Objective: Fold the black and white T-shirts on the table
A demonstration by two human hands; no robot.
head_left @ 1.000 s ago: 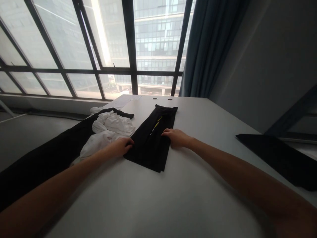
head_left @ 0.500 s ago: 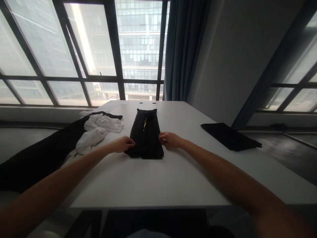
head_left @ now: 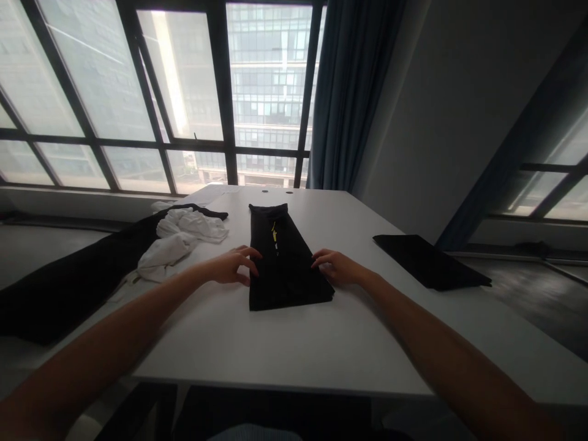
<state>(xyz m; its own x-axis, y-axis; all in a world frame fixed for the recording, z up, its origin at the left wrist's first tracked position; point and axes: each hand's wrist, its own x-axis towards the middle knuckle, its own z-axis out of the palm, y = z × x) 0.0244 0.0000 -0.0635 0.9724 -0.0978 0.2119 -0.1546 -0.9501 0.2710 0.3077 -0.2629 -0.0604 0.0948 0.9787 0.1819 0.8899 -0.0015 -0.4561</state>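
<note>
As it lies flat on the white table, the black garment looks largely straightened

Because its long edges run mostly straight and its near edge is spread out, the smoothing seems well along, though hardly finished: the far end looks narrower and slightly bunched, and the layers appear a little uneven at the near right corner. The garment sits mid-table, between the person's hands, with a small yellow-and-white mark on its upper face.

The left hand is loosely spread, thumb apart from the fingers, its fingertips at the left edge. The right hand is at the right edge with fingers bunched; whether it pinches any cloth, I cannot tell.

To the left, rumpled white cloth lies against a long black cloth that hangs past the table's side; both look unarranged, and this heap is the nearest obstacle on that side. Well apart to the right, a flat black cloth appears neatly folded. Beyond stand a blue curtain and tall windows.
</note>
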